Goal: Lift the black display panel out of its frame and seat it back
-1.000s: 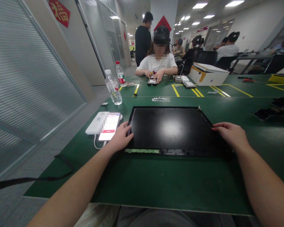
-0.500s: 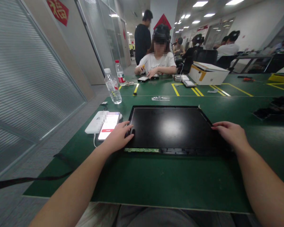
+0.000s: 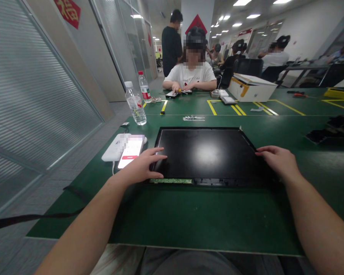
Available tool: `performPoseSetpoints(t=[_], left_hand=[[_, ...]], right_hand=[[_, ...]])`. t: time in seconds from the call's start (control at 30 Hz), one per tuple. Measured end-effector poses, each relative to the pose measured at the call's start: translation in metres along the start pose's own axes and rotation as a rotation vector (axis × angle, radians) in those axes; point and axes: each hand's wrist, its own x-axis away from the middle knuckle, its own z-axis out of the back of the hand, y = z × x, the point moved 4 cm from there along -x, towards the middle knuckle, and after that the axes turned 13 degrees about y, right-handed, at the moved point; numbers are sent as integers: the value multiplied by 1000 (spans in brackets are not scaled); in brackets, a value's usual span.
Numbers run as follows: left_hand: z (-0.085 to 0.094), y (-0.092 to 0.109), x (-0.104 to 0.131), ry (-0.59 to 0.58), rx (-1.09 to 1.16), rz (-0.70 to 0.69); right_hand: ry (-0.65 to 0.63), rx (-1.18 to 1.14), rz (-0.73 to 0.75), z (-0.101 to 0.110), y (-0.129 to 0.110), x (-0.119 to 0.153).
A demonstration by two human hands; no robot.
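Note:
A dark flat display panel (image 3: 189, 152) lies face up on the green table, with a strip of green circuit board (image 3: 172, 181) along its near edge at the left. Over the panel's left edge my left hand (image 3: 145, 164) is spread, thumb and fingers apart, fingertips above the screen; whether they touch it I cannot tell. My right hand (image 3: 279, 160) has its fingers closed together at the right edge of the panel, pinching the frame there. Part of that hand's grip is hidden behind its own back.
Left of the panel are a lit phone (image 3: 131, 151) and a white power bank (image 3: 116, 147) with a cable. Beyond stand two water bottles (image 3: 136, 105). Small light strips (image 3: 193, 118) lie behind the panel. A person (image 3: 193, 72) works opposite, near a white box (image 3: 252, 88).
My left hand has spread its fingers wider, the thumb moving down toward the panel's near edge and the fingers reaching further over the screen. My right hand stays at the right edge.

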Motion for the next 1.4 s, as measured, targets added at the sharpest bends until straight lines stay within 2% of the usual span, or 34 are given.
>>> performPoseSetpoints(t=[0.53,1.4], left_hand=[[-1,7,3,-5,82,-136],[-1,10,4,-19,136,-162]], right_hand=[[16,-2,-2,-1,4,-1],[33,-18,16,-1,2,-1]])
